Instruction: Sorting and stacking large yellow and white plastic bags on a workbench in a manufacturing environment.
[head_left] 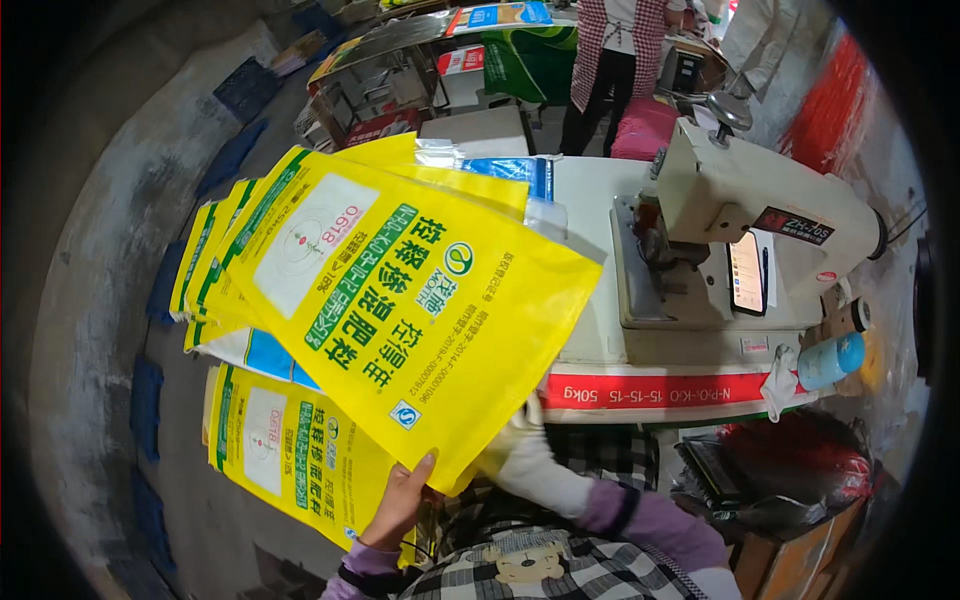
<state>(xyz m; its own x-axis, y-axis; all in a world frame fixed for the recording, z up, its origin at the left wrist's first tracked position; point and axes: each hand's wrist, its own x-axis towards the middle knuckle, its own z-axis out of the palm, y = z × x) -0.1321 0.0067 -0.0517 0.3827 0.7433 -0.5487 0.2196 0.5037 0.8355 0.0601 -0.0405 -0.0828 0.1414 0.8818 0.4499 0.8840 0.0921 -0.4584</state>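
A large yellow printed bag [470, 340] lies tilted across the middle, over other yellow bags at its left. My left hand [402, 500] pinches its near edge, the thumb on top. In a white glove, my right hand [530, 455] is at the same bag's near right edge; its fingers are hidden behind the bag. More yellow bags [205, 250] fan out beneath at the left, with a blue and white sheet [268, 355] among them. Another yellow bag [285, 455] lies lower, next to my left forearm.
A white sewing machine [740, 190] stands on the table [590, 345] at the right. A phone [747, 275] shows a lit screen beside it. At the table's right corner are a light blue bottle [832, 360] and a white cloth [780, 383]. A person [615, 60] stands beyond the table.
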